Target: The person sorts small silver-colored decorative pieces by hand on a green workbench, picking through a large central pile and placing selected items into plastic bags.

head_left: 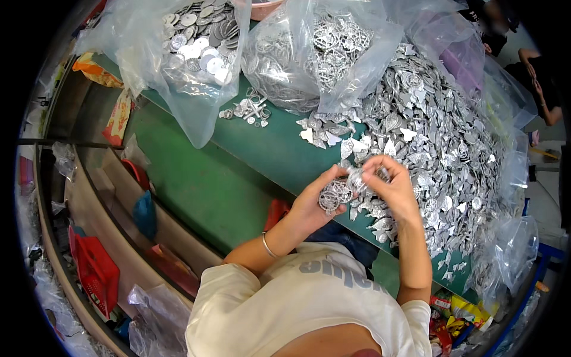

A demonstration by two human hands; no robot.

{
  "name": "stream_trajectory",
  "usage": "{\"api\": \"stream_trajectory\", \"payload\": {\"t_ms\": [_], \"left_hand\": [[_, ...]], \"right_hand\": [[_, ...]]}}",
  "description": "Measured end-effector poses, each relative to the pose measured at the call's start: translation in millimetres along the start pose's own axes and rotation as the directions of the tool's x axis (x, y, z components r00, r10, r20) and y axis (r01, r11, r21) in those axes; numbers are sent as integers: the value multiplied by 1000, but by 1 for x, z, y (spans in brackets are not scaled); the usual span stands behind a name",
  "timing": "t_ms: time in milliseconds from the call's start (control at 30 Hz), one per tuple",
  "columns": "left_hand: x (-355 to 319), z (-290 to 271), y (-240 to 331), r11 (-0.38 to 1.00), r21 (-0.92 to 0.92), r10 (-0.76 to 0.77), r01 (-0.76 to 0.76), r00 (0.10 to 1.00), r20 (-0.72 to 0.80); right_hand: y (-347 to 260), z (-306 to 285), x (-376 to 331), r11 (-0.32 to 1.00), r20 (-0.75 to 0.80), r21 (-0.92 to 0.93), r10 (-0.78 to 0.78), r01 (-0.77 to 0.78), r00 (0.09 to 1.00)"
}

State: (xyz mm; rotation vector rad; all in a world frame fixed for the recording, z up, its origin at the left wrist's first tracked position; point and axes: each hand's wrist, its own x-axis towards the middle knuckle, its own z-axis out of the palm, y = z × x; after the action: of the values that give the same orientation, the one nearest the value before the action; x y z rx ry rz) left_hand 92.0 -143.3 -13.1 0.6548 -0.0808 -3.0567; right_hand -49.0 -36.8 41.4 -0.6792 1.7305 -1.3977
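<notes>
My left hand point(317, 205) is closed round a few openwork silver metal pieces point(334, 195), round in outline, at the table's near edge. Close beside it, my right hand point(389, 185) pinches another silver metal piece point(357, 178) that is smeared by motion; its exact shape cannot be made out. The two hands nearly meet over the edge of a big heap of small flat silver metal pieces point(440, 131). Loose leaf-like and winged shapes lie at the heap's left side.
Clear plastic bags hold silver discs point(208, 53) and openwork rings point(339, 44) along the green table's point(262, 140) far side. Small loose rings and a cross-shaped piece point(256, 109) lie before them. A red basket point(98, 273) stands at left. Another person's arms point(538, 83) show at far right.
</notes>
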Motion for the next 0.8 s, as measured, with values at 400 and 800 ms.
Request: {"api": "stream_trajectory", "payload": {"t_ms": [400,800], "left_hand": [[-4,33,-4,883,339,360,-325,932,-43],[79,166,144,-806,486,453,-339,176,874]], "right_hand": [[7,-1,-27,938,-65,339,104,-76,992],[21,7,-50,748,84,644,137,-159,987]]}}
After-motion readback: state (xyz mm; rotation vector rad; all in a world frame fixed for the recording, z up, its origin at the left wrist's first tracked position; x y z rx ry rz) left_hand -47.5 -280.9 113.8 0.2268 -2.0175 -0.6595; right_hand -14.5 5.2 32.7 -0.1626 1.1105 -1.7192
